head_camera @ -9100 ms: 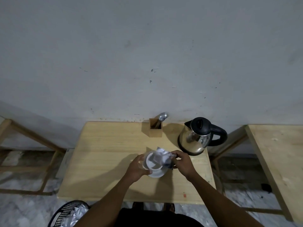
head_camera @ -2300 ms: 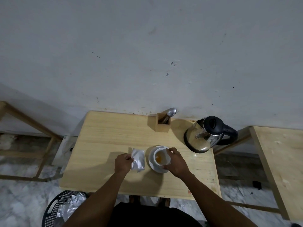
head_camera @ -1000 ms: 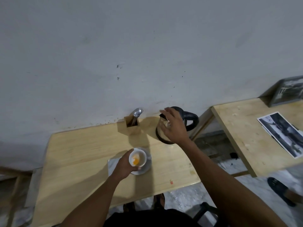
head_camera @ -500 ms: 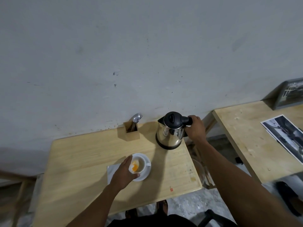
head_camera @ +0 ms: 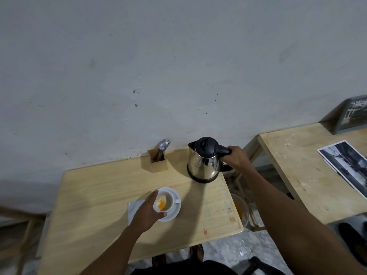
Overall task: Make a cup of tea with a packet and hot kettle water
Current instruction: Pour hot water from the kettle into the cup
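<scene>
A white cup [head_camera: 166,203] with orange powder in its bottom stands on a white saucer [head_camera: 174,212] near the middle of the wooden table [head_camera: 95,195]. My left hand [head_camera: 148,214] wraps the cup's left side. The emptied silver packet [head_camera: 132,209] lies flat just left of the saucer, partly under my hand. A steel kettle [head_camera: 203,162] with a black lid stands at the table's back right corner. My right hand [head_camera: 236,158] is closed around its black handle.
A wooden holder [head_camera: 155,162] with a spoon and fork stands at the back next to the wall. A second wooden table [head_camera: 309,175] at the right carries printed photos [head_camera: 347,165]. A bucket [head_camera: 241,210] sits on the floor between the tables.
My right hand left the cup, reached to the kettle and closed on its handle. My left hand put the packet down and took hold of the cup. The view swung to the right.
</scene>
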